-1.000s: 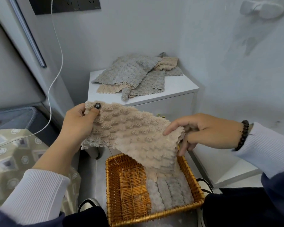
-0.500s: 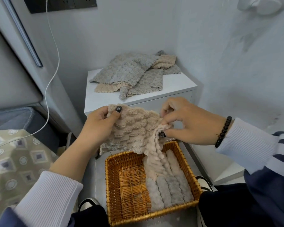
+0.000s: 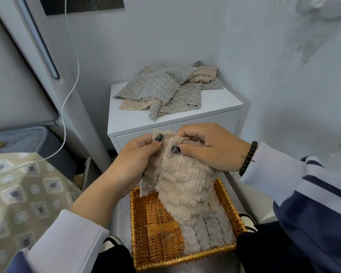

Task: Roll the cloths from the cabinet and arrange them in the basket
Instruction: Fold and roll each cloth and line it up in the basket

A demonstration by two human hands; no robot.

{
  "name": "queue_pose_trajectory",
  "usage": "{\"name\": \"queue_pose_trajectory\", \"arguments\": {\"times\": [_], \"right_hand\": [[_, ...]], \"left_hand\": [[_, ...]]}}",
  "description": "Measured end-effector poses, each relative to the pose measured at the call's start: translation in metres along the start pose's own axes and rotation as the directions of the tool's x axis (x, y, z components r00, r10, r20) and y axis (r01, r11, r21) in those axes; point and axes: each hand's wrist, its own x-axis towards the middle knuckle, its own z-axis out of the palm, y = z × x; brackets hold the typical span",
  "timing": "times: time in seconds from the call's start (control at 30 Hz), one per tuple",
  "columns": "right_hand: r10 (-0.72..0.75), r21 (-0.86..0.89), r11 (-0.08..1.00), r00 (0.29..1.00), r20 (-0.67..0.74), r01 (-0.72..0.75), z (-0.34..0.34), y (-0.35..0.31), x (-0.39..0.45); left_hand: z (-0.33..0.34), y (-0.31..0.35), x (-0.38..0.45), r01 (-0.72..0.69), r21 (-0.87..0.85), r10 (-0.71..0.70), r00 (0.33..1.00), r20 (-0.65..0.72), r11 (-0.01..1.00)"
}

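White cabinet [image 3: 220,103] at 12 o'clock, loose cloths [image 3: 165,87] atop; left hand [image 3: 134,160], right hand [image 3: 211,148] pinch beige cloth [image 3: 181,180] over wicker basket [image 3: 140,223]

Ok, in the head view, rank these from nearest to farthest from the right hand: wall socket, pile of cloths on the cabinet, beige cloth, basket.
1. Beige cloth: pinched by the right hand itself.
2. Basket: just below the hand.
3. Pile of cloths: on the cabinet, beyond the hand.
4. Wall socket: high on the wall, upper left.

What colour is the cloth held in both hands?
Beige cloth, fluffy and ridged; the head view shows it.
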Motion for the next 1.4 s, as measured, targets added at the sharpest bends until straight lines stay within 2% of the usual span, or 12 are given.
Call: {"name": "queue_pose_trajectory", "arguments": {"times": [0.43,0.57,0.7,0.83,0.93,1.07,1.23,1.3,1.4], "right_hand": [[-0.073,0.111,0.992,0.995,0.073,0.065,0.019,-0.015,0.006],[-0.054,-0.024,0.998,0.998,-0.037,0.053,0.019,-0.006,0.01],[-0.048,-0.026,0.999,0.979,-0.199,0.043,0.018,0.001,0.011],[-0.099,-0.054,0.995,0.951,-0.292,0.087,0.021,0.003,0.013],[-0.134,0.002,0.99,0.944,-0.302,0.141,0.019,0.001,0.012],[-0.183,0.077,0.975,0.953,-0.239,0.207,0.015,-0.002,0.01],[-0.186,0.165,0.965,0.976,-0.112,0.203,0.017,-0.008,0.005],[-0.172,0.119,0.975,0.974,-0.144,0.19,0.019,-0.009,0.005],[-0.164,0.004,0.985,0.946,-0.279,0.172,0.02,-0.007,0.007]], "left_hand": [[-0.003,0.005,-0.013,0.029,-0.091,-0.021,0.996,0.086,0.995],[-0.001,0.007,-0.014,0.059,-0.233,-0.028,0.99,0.137,0.971],[-0.002,0.008,-0.015,0.073,-0.317,-0.028,0.989,0.142,0.946],[-0.002,0.01,-0.016,0.071,-0.311,-0.021,0.987,0.161,0.948],[-0.003,0.013,-0.018,0.074,-0.282,-0.009,0.974,0.224,0.957],[-0.004,0.014,-0.019,0.041,-0.269,0.023,0.972,0.233,0.962],[-0.003,0.011,-0.018,-0.012,-0.172,0.045,0.981,0.191,0.985],[-0.002,0.011,-0.018,-0.027,-0.162,0.057,0.981,0.184,0.986],[-0.001,0.011,-0.018,-0.063,-0.19,0.094,0.983,0.158,0.98]]}}
